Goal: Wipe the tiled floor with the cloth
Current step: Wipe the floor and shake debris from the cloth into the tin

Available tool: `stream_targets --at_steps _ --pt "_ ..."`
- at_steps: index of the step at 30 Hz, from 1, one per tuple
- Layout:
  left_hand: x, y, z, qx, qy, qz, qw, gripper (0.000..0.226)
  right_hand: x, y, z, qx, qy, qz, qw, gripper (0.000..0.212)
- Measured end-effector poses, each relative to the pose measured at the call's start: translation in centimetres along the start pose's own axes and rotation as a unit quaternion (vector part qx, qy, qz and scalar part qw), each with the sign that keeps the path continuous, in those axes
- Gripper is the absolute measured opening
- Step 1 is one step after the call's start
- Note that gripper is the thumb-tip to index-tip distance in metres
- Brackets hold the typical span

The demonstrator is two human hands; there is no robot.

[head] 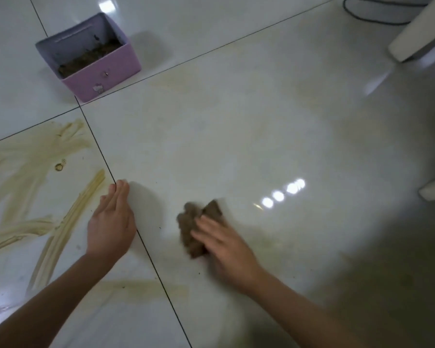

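On the floor [236,121], the right hand [227,249] presses the cloth [192,222].
Its blurred fingers [207,228] lie nearly straight on it; the left hand [111,227] rests flat on a grout line [98,146] beside, holding nothing.
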State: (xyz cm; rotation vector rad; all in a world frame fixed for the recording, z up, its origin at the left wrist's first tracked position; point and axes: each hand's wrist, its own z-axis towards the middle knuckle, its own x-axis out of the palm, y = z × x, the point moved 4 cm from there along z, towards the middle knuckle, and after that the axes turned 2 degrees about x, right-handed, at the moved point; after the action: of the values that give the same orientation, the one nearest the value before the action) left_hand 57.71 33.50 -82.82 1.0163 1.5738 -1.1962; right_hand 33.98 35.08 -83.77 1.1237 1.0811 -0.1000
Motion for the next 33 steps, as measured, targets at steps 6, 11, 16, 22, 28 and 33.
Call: stream_targets --at_steps 6,11,16,22,28,33 --pt "-0.9 -0.1 0.6 0.049 0.114 0.087 0.988 0.057 -9.4 -4.5 -6.3 0.187 -0.121 0.055 0.973 0.029" --pt "-1.1 -0.9 -1.5 0.102 0.134 0.154 0.974 0.061 -11.4 -9.3 -12.6 0.415 -0.236 -0.071 0.876 0.035" --pt "-1.0 -1.7 -4.8 0.154 0.131 0.16 0.966 0.06 -0.6 -0.3 -7.4 0.274 -0.233 -0.04 0.932 0.039" --pt "-0.8 -0.7 -5.9 0.14 0.21 0.183 0.95 0.06 -2.7 0.3 -5.7 0.213 -0.106 0.105 0.966 0.039" --pt "-1.4 0.3 -4.7 0.2 0.31 0.198 0.908 0.06 -7.7 -4.4 -9.3 0.338 -0.013 -0.094 0.936 0.048" --pt "-2.4 -0.8 -3.3 0.234 0.35 0.241 0.874 0.059 -7.0 -2.7 -8.9 0.376 0.205 -0.175 0.887 0.063"
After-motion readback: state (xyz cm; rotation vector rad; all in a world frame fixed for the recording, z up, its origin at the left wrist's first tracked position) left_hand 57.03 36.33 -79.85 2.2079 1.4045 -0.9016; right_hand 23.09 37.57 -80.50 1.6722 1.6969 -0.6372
